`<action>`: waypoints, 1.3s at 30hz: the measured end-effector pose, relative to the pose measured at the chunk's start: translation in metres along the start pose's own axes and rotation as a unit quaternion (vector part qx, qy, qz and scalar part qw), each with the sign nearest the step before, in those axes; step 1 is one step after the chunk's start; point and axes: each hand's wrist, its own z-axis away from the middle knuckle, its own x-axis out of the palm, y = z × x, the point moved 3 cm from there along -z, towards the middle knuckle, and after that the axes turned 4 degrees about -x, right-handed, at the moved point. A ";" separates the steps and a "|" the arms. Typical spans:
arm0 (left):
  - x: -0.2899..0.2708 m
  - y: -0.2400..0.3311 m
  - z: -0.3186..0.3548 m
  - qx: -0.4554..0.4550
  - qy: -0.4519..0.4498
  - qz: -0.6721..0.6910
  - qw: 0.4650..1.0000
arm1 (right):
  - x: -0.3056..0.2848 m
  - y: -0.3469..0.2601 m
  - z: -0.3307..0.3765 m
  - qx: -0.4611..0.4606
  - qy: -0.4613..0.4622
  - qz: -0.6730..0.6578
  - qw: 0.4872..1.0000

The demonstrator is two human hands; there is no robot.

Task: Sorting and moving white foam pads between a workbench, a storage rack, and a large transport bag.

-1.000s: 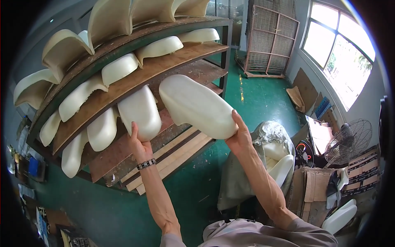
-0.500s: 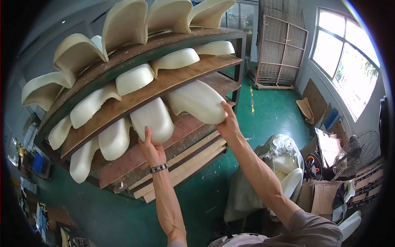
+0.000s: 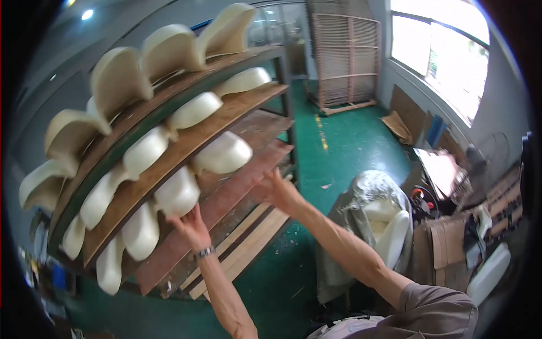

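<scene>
Shelf [image 3: 226, 121] rows packed with cream shells [image 3: 223, 153], touching side to side, no gap between them. Open board to the right of the last shell on the brown lower shelf [image 3: 265, 130]; right hand [image 3: 276, 191] sits in front of it, clear. Left hand [image 3: 192, 226] is tight under a shell [image 3: 178, 192]. Wrapped chair [image 3: 372, 217] blocks the floor on the right; green aisle [image 3: 339, 135] behind is open.

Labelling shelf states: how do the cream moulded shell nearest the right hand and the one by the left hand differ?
The cream moulded shell near the right hand lies at the shelf's open end, clear of the right hand. The cream moulded shell by the left hand sits further in, with the left hand at its lower edge. The first looks longer, the second stubbier. Both rest on the same brown wooden shelf.
</scene>
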 end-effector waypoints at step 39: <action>0.171 -0.455 0.670 -0.683 -0.111 -0.428 0.582 | -0.479 -0.455 1.257 -0.119 0.878 0.287 0.363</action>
